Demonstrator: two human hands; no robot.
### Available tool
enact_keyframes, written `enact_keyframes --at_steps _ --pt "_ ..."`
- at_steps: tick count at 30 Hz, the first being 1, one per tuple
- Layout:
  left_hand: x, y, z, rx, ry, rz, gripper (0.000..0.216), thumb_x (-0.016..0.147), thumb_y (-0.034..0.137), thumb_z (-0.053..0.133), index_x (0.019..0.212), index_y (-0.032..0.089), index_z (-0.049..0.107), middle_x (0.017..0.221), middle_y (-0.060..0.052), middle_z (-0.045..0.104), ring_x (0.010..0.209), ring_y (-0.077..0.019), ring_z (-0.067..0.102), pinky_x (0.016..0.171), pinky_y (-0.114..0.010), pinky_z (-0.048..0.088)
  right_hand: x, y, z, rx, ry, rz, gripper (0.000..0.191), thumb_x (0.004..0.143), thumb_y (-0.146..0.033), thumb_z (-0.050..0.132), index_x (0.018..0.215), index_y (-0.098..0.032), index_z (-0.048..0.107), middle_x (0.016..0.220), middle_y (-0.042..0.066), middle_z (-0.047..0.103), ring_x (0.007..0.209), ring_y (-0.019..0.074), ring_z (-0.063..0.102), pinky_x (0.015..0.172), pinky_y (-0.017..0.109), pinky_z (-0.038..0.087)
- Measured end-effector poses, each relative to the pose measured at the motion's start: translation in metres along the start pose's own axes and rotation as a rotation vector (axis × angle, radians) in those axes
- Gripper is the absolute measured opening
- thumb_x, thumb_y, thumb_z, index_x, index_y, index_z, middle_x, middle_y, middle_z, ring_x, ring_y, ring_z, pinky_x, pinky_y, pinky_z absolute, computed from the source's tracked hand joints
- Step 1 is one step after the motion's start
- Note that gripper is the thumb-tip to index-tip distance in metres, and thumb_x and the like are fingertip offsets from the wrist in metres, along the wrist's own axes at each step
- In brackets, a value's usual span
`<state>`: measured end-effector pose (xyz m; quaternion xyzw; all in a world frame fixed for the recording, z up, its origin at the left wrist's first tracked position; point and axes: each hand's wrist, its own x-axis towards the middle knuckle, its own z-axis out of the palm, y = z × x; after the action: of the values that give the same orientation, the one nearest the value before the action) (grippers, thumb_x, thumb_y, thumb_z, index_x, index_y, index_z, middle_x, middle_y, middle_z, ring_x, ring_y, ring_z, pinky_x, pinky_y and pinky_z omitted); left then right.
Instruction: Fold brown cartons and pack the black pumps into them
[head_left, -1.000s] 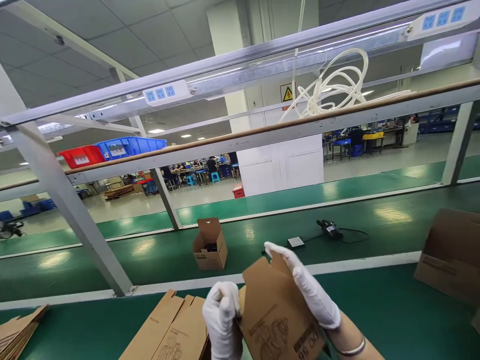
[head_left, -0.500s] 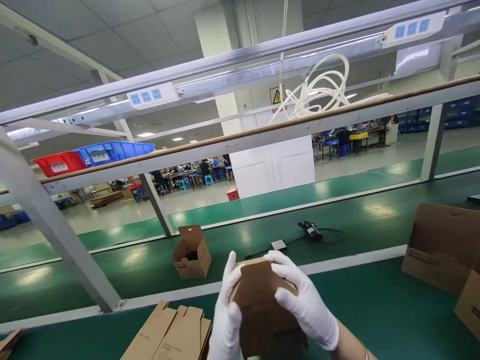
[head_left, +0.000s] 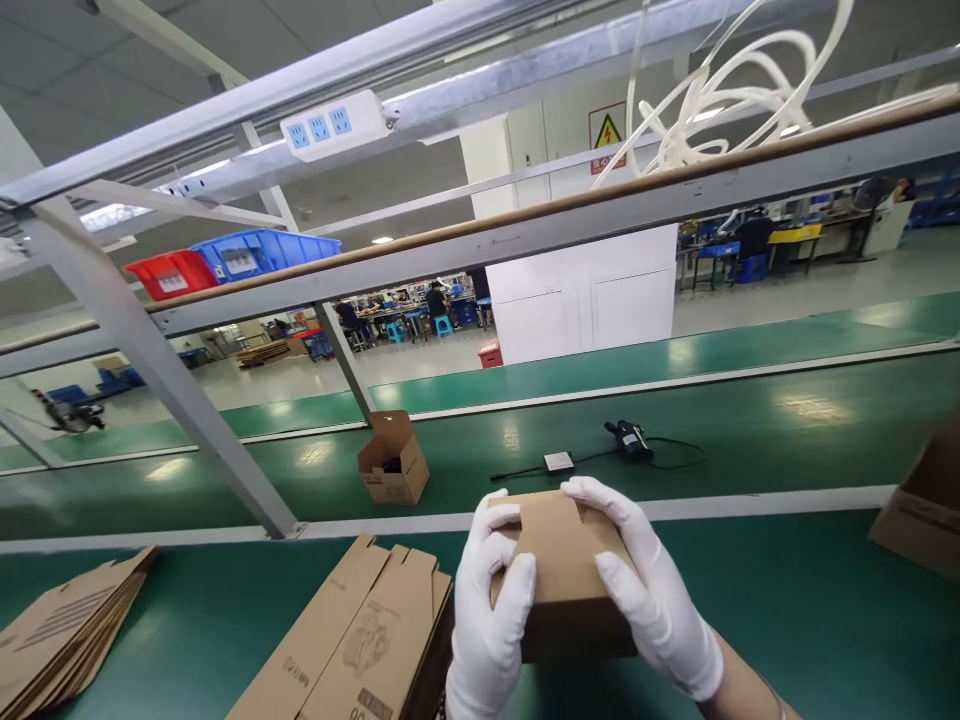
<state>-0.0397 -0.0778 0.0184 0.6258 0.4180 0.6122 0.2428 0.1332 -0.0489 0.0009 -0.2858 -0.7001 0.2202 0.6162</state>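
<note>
Between my two white-gloved hands is a brown cardboard box [head_left: 559,575], held above the green bench at the bottom centre. My left hand [head_left: 491,600] grips its left side, with the thumb on the upper panel and the fingers along the far edge. My right hand [head_left: 649,585] clasps the right side in the same way. A tapered flap lies across the panel facing me. The box's underside and contents are hidden. Just left of my left hand lie flattened cardboard cartons [head_left: 352,640], printed with a drawing and lettering.
An open carton [head_left: 395,462] with something dark inside stands on the green belt [head_left: 480,455]. Right of it lies a black device [head_left: 631,440] with a cable and a small white-labelled piece [head_left: 559,462]. More flat cartons [head_left: 67,630] are at left; another box [head_left: 922,510] is at right.
The flap of the box, upright before, now lies folded down across it. Both hands have shifted their grip around the box. The whole view has tilted downward and moved left.
</note>
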Motion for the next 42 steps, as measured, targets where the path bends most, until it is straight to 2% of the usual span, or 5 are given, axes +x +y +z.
enact_keyframes --at_steps 6,19,30,36,42 --pt "-0.008 -0.006 -0.002 0.133 0.057 0.160 0.029 0.093 0.031 0.050 0.117 0.024 0.064 0.137 -0.011 0.052 0.128 -0.0300 0.048 0.111 -0.047 0.036 0.001 0.005 -0.007 -0.111 -0.088 -0.164 0.031 0.097 -0.028 0.041 0.118 -0.024 0.063 0.136 0.010 0.055 0.132 0.0333 0.044 0.107 0.054 0.039" --pt "-0.005 -0.001 -0.001 0.092 0.047 0.178 0.037 0.095 0.036 0.044 0.068 0.020 0.063 0.110 -0.011 0.066 0.120 -0.0333 0.052 0.100 -0.053 0.041 0.001 -0.006 -0.008 -0.104 -0.051 -0.155 0.025 0.093 -0.028 0.050 0.071 -0.023 0.060 0.101 0.010 0.067 0.118 0.0376 0.054 0.087 0.053 0.050" --pt "0.002 0.010 -0.018 0.179 -0.280 0.168 0.057 0.058 0.038 0.089 0.112 0.030 0.071 0.141 -0.013 0.050 0.133 -0.0395 0.040 0.107 -0.060 0.036 0.000 -0.002 -0.015 0.031 -0.027 -0.089 0.047 0.097 -0.055 0.038 0.128 -0.027 0.059 0.143 0.010 0.051 0.134 0.0362 0.041 0.110 0.055 0.036" --pt "0.018 -0.008 -0.031 -0.311 0.318 -0.261 0.049 0.082 0.059 0.064 0.117 0.025 0.068 0.137 -0.009 0.056 0.129 -0.0295 0.049 0.102 -0.039 0.048 0.022 0.019 -0.024 0.110 0.276 0.322 0.051 0.092 -0.059 0.049 0.130 -0.025 0.055 0.139 0.010 0.054 0.127 0.0299 0.051 0.113 0.051 0.035" --pt "0.024 -0.005 -0.041 -0.736 0.581 -0.483 0.051 0.086 0.059 0.060 0.128 0.031 0.061 0.120 -0.005 0.067 0.114 -0.0229 0.062 0.091 -0.031 0.056 0.038 0.017 -0.029 0.305 -0.107 0.504 0.057 0.088 -0.059 0.056 0.130 -0.022 0.052 0.133 0.011 0.059 0.118 0.0282 0.058 0.099 0.042 0.051"
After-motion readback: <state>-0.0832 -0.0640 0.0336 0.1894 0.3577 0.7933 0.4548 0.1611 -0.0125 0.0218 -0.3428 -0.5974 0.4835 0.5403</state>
